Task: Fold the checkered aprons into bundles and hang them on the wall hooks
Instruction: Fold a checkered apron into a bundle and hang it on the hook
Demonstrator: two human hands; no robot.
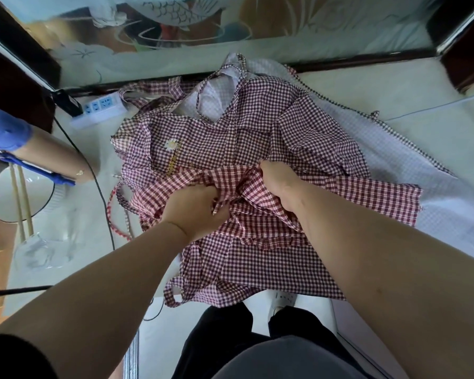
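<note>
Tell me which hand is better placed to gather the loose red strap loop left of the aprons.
Left, probably. The left hand grips the red checkered apron nearest the strap loop; the right hand bunches fabric farther away and would have to cross over.

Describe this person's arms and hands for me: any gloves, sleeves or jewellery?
No gloves: the left hand and right hand are bare, with no ring, watch or bracelet showing. Both forearms are uncovered. A black sleeve covers the left upper arm at the picture's lower corner; no sleeve shows on the right arm.
</note>
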